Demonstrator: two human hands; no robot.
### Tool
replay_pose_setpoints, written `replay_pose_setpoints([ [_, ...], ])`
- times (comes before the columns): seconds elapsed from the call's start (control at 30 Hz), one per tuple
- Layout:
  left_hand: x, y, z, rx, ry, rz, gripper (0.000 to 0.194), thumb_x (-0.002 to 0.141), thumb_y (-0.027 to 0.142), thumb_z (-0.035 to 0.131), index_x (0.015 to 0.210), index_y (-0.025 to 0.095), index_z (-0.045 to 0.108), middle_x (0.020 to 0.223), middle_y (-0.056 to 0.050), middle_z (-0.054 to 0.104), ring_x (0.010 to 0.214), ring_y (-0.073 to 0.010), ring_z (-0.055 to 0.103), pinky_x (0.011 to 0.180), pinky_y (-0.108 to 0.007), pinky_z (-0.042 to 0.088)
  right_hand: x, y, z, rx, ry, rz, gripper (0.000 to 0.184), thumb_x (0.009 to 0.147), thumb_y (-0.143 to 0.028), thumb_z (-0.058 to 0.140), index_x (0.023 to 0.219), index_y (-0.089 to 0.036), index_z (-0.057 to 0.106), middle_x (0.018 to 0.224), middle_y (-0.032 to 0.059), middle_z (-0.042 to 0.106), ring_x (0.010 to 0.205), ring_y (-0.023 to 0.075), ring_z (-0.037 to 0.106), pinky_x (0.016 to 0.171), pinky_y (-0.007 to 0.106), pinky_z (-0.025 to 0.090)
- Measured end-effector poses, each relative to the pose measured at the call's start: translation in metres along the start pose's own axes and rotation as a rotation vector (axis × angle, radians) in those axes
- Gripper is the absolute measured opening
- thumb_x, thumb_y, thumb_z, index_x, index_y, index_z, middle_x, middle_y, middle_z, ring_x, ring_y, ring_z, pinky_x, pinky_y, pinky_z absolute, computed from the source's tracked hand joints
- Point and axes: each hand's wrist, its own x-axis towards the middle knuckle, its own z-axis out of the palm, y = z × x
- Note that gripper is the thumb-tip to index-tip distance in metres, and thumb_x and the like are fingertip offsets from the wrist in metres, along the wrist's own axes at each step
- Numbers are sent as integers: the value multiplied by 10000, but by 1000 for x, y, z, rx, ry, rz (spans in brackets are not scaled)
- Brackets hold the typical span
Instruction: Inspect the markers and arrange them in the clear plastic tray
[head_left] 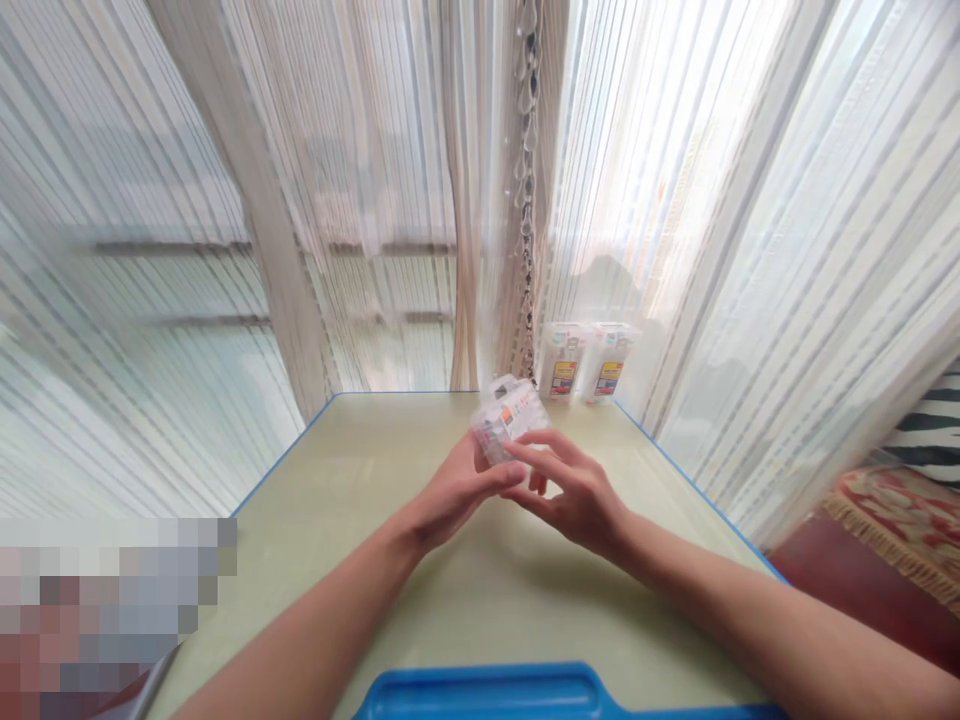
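A small clear plastic case with a printed label is held up above the table, tilted, with a hanger-like tab at its top. My left hand is closed round its lower left side, the thumb across the front. My right hand is at the right of the case, its fingers stretched and apart, with fingertips against the label face. The right thumb is below, close to the left thumb. What the case contains is too blurred to make out.
Two similar clear packages, one on the left and one on the right, stand at the table's far right corner. The pale green table has a blue rim and a blue handle-like piece in front. Sheer curtains hang behind.
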Motion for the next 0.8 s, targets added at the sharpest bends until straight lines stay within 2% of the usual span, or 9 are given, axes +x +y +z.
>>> replay_pose_setpoints([
  [0.13, 6, -12, -3, -96, 109, -35, 424, 825, 332, 697, 1216, 193, 611, 1170, -128, 669, 1044, -284, 641, 884, -393, 499, -1, 0, 4, -47, -81, -63, 297, 884, -178, 623, 1181, -180, 620, 1142, 143, 597, 721, 161, 651, 670, 326, 572],
  [0.23, 8, -14, -12, -105, 189, -28, 420, 791, 293, 736, 1181, 176, 634, 1175, -124, 679, 1086, -281, 631, 938, -391, 479, 3, -1, 0, 0, -96, -76, 274, 873, -134, 597, 1137, -190, 643, 1125, 127, 623, 865, 194, 666, 773, 338, 569],
  [0.33, 8, -10, -20, -82, 205, -32, 463, 751, 265, 771, 1182, 163, 639, 1191, -126, 680, 1129, -297, 614, 977, -410, 462, 10, 6, -11, -26, 29, -19, 238, 877, -136, 581, 1094, -205, 653, 1015, 98, 660, 930, 208, 651, 819, 347, 551],
  [0.43, 6, -4, -25, -65, 189, -37, 476, 743, 255, 774, 1189, 153, 641, 1221, -131, 669, 1175, -309, 590, 1016, -421, 439, 13, 24, -20, -107, 237, 161, 218, 872, -194, 595, 1086, -197, 635, 997, 102, 653, 875, 216, 629, 767, 370, 541],
  [0.5, 5, -2, -28, -66, 164, -31, 464, 761, 248, 757, 1200, 155, 635, 1238, -132, 660, 1191, -305, 581, 1032, -422, 430, 13, 36, -22, -43, 296, 296, 298, 865, -273, 615, 1151, -191, 597, 1071, 121, 642, 921, 238, 621, 766, 392, 536],
  [0.57, 4, -1, -30, -63, 146, -22, 442, 786, 242, 733, 1207, 160, 628, 1253, -132, 651, 1202, -300, 576, 1030, -420, 436, 10, 45, -20, 162, 246, 403, 403, 878, -353, 603, 1246, -200, 543, 1158, 126, 637, 1003, 251, 620, 823, 410, 527],
  [0.67, 3, -1, -32, -51, 150, -16, 428, 816, 260, 702, 1223, 164, 613, 1262, -138, 642, 1194, -302, 580, 975, -415, 489, 5, 46, -13, 477, 98, 508, 441, 891, -436, 575, 1262, -200, 538, 1128, 114, 671, 996, 251, 638, 833, 406, 527],
  [0.8, 6, 0, -31, -23, 217, -67, 458, 844, 332, 661, 1264, 175, 568, 1233, -156, 650, 1063, -302, 650, 775, -402, 589, 5, 38, -8, 667, 6, 600, 406, 858, -476, 609, 1121, -167, 607, 920, 90, 719, 782, 222, 675, 632, 329, 540],
])
